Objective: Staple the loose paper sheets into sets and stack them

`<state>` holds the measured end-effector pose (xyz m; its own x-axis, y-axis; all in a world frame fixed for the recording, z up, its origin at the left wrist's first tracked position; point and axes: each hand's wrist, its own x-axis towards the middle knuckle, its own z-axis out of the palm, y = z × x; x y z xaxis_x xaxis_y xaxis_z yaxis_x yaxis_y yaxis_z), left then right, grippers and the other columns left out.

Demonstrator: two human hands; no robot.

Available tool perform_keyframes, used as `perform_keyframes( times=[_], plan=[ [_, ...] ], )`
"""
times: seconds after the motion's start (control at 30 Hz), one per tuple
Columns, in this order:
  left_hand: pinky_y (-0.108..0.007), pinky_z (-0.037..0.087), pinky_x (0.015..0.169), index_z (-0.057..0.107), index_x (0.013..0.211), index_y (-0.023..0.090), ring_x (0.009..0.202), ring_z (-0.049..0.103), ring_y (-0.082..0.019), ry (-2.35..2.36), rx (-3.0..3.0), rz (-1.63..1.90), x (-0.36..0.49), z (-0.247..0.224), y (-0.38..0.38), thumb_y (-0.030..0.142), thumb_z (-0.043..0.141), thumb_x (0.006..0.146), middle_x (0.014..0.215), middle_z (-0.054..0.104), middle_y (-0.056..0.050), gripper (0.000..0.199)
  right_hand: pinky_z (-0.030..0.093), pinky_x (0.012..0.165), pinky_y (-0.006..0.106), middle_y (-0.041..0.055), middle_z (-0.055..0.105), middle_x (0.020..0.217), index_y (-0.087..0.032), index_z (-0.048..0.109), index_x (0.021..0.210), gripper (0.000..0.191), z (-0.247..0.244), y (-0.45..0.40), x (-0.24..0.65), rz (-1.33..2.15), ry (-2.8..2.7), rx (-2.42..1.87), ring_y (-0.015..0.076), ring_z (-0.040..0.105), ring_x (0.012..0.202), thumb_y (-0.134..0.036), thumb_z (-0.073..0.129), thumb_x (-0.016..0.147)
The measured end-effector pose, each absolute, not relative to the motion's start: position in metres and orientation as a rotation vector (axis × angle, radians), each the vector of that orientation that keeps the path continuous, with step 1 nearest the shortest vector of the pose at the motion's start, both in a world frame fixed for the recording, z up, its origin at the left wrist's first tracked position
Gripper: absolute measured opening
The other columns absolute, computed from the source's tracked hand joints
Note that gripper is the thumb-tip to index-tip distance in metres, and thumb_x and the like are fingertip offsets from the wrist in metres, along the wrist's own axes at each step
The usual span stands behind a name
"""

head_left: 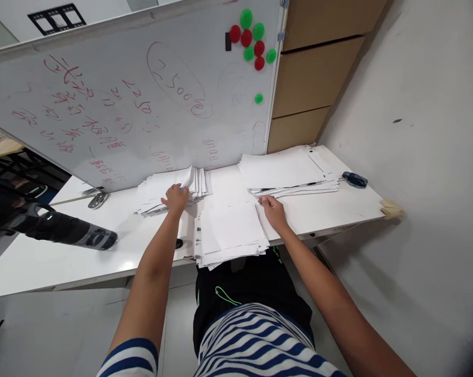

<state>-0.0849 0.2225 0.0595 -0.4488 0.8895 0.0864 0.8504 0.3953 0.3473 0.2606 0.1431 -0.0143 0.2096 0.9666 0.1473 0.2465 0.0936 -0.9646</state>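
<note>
My left hand (176,198) rests at the right part of the left paper stack (155,189), its fingers around the lifted, curled edge of a top sheet. My right hand (273,210) is closed, its thumb and fingers pinched at the upper right corner of the middle paper stack (232,228), just below the right paper stack (283,170). What sits between those fingertips is too small to make out. The middle stack lies at the front edge of the white table, its lower sheets unevenly fanned.
A whiteboard (114,104) with red writing and round magnets stands behind the table (142,251). A dark bottle (71,230) lies at the left, near a computer mouse (98,200). A dark blue object (354,179) sits at the right end. Cardboard boxes (310,78) stand behind.
</note>
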Motion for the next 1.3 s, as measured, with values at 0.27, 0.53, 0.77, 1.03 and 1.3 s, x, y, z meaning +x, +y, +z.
perform_keyframes(
  times=[0.27, 0.53, 0.77, 1.03, 1.3],
  plan=[
    [-0.049, 0.036, 0.102, 0.056, 0.124, 0.023, 0.126, 0.047, -0.032, 2.545, 1.715, 0.468, -0.098, 0.059, 0.223, 0.052, 0.051, 0.086, 0.137, 0.056, -0.011, 0.048, 0.053, 0.091, 0.039, 0.0065, 0.074, 0.096, -0.021, 0.069, 0.096, 0.036, -0.017, 0.145, 0.260, 0.826, -1.240, -1.364, 0.0234, 0.069, 0.096, -0.048, 0.045, 0.092],
    [-0.053, 0.034, 0.101, 0.062, 0.118, 0.021, 0.126, 0.046, -0.036, 2.577, 1.730, 0.494, -0.097, 0.057, 0.225, 0.050, 0.048, 0.089, 0.135, 0.056, -0.015, 0.043, 0.052, 0.092, 0.038, 0.0056, 0.074, 0.096, -0.022, 0.068, 0.096, 0.034, -0.017, 0.144, 0.260, 0.829, -1.234, -1.353, 0.0229, 0.069, 0.097, -0.047, 0.046, 0.092],
    [-0.049, 0.042, 0.093, 0.066, 0.089, 0.015, 0.109, 0.059, -0.033, 2.458, 1.581, 0.683, -0.104, 0.074, 0.220, 0.048, 0.034, 0.098, 0.113, 0.067, -0.019, 0.047, 0.052, 0.092, 0.038, 0.0061, 0.074, 0.097, -0.022, 0.069, 0.095, 0.034, -0.017, 0.144, 0.260, 0.853, -1.213, -1.349, 0.0233, 0.069, 0.098, -0.047, 0.047, 0.091],
    [-0.036, 0.047, 0.101, 0.061, 0.125, 0.018, 0.125, 0.056, -0.025, 1.298, 1.074, 1.482, -0.031, 0.121, 0.100, 0.061, 0.041, 0.094, 0.131, 0.063, -0.011, 0.057, 0.050, 0.094, 0.041, 0.0104, 0.074, 0.097, -0.019, 0.070, 0.095, 0.042, -0.009, 0.141, 0.261, 0.882, -1.183, -1.330, 0.0259, 0.068, 0.099, -0.055, 0.050, 0.087],
    [-0.039, 0.036, 0.117, 0.051, 0.143, 0.027, 0.136, 0.048, -0.023, 0.668, 0.454, 1.449, 0.003, 0.097, 0.005, 0.043, 0.042, 0.099, 0.134, 0.064, -0.003, 0.047, 0.048, 0.099, 0.044, 0.0086, 0.054, 0.145, -0.029, 0.045, 0.146, 0.087, 0.051, 0.040, 0.229, 1.373, -1.245, -0.813, 0.0304, 0.052, 0.132, -0.084, 0.022, 0.083]
  ],
)
